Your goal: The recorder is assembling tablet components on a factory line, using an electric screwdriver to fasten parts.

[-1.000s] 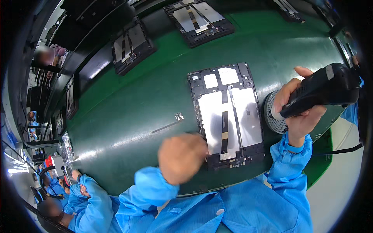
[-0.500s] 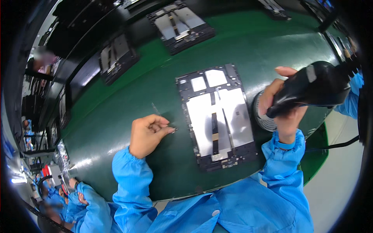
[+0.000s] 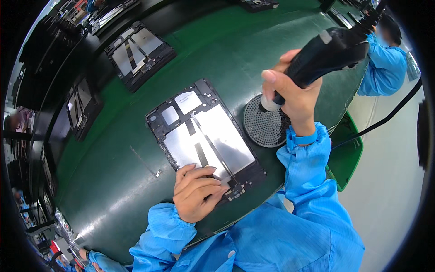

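In front of me lies an opened tablet (image 3: 229, 138), tilted on the table, with silver panels, dark ribbon cables and a black frame. My left hand (image 3: 197, 192) rests on its lower left part, fingers loosely bent and a little apart; they cover the lower end of one ribbon. My right hand (image 3: 297, 95) is closed around a black electric screwdriver (image 3: 317, 56), whose pale tip is over a round grey screw tray (image 3: 263, 124) full of small holes. To the tablet's left, a thin flexible strip (image 3: 145, 162) with a small connector end lies on the table.
Other opened tablets (image 3: 138, 56) (image 3: 81, 109) lie at the far left. Below the table's right edge is a green bin (image 3: 346, 154), with a black cable (image 3: 389, 115) running past it. A co-worker in blue (image 3: 385, 68) is at the far right.
My left hand has let go of the thin strip, now on the table, and moved right onto the tablet. The screwdriver has lifted, uncovering the screw tray. The view has shifted.
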Available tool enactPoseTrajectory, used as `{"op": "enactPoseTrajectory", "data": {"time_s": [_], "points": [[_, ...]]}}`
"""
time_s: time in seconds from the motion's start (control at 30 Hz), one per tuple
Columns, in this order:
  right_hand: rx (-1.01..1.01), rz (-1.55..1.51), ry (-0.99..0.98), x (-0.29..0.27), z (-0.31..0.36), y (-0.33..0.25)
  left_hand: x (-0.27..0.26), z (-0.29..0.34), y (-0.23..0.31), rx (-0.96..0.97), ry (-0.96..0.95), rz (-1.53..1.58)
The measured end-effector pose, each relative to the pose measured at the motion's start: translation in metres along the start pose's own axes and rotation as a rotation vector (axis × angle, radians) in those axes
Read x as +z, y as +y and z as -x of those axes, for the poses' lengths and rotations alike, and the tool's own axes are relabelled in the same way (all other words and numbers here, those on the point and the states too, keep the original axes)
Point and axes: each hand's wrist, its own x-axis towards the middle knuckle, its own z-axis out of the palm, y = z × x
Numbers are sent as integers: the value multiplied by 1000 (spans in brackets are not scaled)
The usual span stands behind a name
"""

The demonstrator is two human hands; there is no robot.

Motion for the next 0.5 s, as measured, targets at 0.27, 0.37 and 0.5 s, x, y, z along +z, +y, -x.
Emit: {"op": "enactPoseTrajectory", "data": {"time_s": [0.27, 0.37, 0.5], "points": [[0, 64, -57, 3, -5, 4, 12, -6, 9, 11, -11, 26], [20, 70, -53, -2, -10, 3, 16, -10, 12, 42, 4, 35], [-8, 119, -103, -10, -14, 4, 23, -16, 20, 35, 4, 29]]}}
